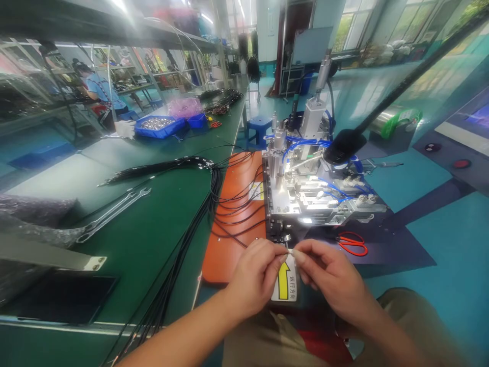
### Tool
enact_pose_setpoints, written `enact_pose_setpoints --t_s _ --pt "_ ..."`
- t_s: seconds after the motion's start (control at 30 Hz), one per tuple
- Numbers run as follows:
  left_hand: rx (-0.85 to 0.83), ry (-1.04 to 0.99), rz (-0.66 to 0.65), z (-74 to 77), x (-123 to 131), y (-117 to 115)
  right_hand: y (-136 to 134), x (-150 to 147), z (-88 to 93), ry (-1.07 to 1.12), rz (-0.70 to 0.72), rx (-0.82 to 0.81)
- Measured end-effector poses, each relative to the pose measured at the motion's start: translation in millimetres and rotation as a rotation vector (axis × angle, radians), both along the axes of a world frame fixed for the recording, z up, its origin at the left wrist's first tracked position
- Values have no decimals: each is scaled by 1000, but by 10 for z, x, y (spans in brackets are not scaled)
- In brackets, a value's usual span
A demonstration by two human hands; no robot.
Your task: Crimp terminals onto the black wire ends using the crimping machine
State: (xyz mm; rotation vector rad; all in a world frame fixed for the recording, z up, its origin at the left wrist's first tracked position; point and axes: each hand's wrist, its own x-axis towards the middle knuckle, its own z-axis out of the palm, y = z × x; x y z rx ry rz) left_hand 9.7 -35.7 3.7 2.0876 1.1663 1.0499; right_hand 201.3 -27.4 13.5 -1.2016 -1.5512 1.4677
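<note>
On the green desk [145,244], far left, lie two wrenches [114,214], and beside them a bundle of black cables [198,204] fans over the orange mat [233,204]. One thin cable seems to run from the mat up to the left hand [254,278]. That hand's grip is pressed together, thumb and forefinger pinching a small white piece [291,252], which sits between both hands just above the yellow arrow label [284,280] and in front of the machine [313,193]. The right hand [330,278] meets it from the other side, its grip likewise pinched on the same piece, the other fingers curled. What exactly the piece is, is too small to tell. To do this well, I judge the hands should stay close and low, fingertips only, with the cable slack. Red scissors [353,243] lie just beyond the right hand
</note>
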Motion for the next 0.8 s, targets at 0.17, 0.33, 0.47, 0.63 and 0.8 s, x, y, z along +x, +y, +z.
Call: enact_pose_setpoints --t_s 0.17,0.33,0.47,0.63,0.8 --pt "10 9 27 -17 5 -13 0 66 -49 26 -41 -52" --pt "9 59 39 -16 25 -12 -22 97 -113 -147 -68 246" --pt "17 95 26 -7 24 -17 6 83 -97 -295 -48 537" --pt "15 148 18 6 15 -26 53 55 -2 -270 22 602" --pt "7 151 -1 -6 5 -19 56 32 88 -251 89 444"
